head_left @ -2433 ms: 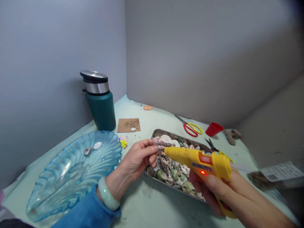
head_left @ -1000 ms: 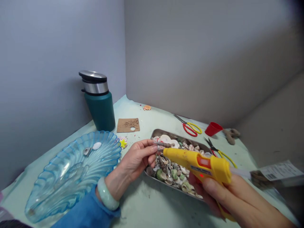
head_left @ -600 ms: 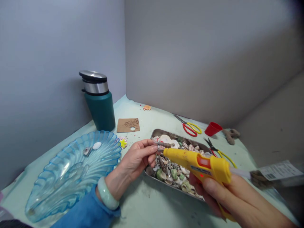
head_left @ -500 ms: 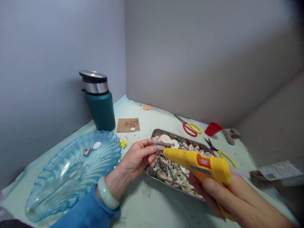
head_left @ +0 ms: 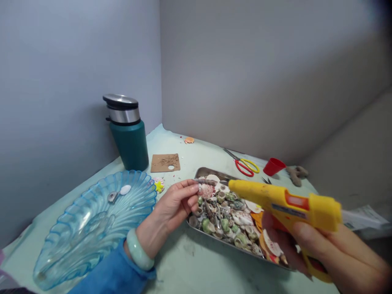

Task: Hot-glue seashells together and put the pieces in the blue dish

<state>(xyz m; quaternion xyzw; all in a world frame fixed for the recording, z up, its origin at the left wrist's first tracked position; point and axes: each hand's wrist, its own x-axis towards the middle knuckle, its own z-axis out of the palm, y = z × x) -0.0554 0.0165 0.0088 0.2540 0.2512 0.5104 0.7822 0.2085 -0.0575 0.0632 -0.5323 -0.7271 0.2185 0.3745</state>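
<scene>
Between thumb and fingers, my left hand [head_left: 176, 206] pinches a slender brownish spiral seashell [head_left: 206, 182], its free end pointing right. My right hand [head_left: 318, 249] is wrapped round the handle of a yellow hot glue gun [head_left: 284, 204], with a clear glue stick out of its back end. The gun's dark nozzle tip [head_left: 223, 183] is close to the shell's right end; whether they touch I cannot tell. Beneath both hands lies a metal tray [head_left: 214, 237] full of shells, green, white and spotted. The gun hides the tray's right side in part.
On the left lies a blue shell-shaped dish [head_left: 134, 204] with two small pieces in it. Behind it stand a teal bottle [head_left: 130, 143] and a cardboard piece [head_left: 165, 162]. Scissors [head_left: 245, 166], a red cup [head_left: 274, 166] and brown lumps [head_left: 296, 174] lie at the back right.
My right hand has drawn the glue gun to the right, away from my left fingers, uncovering more of the tray. My left hand stays nearly in place with the shell.
</scene>
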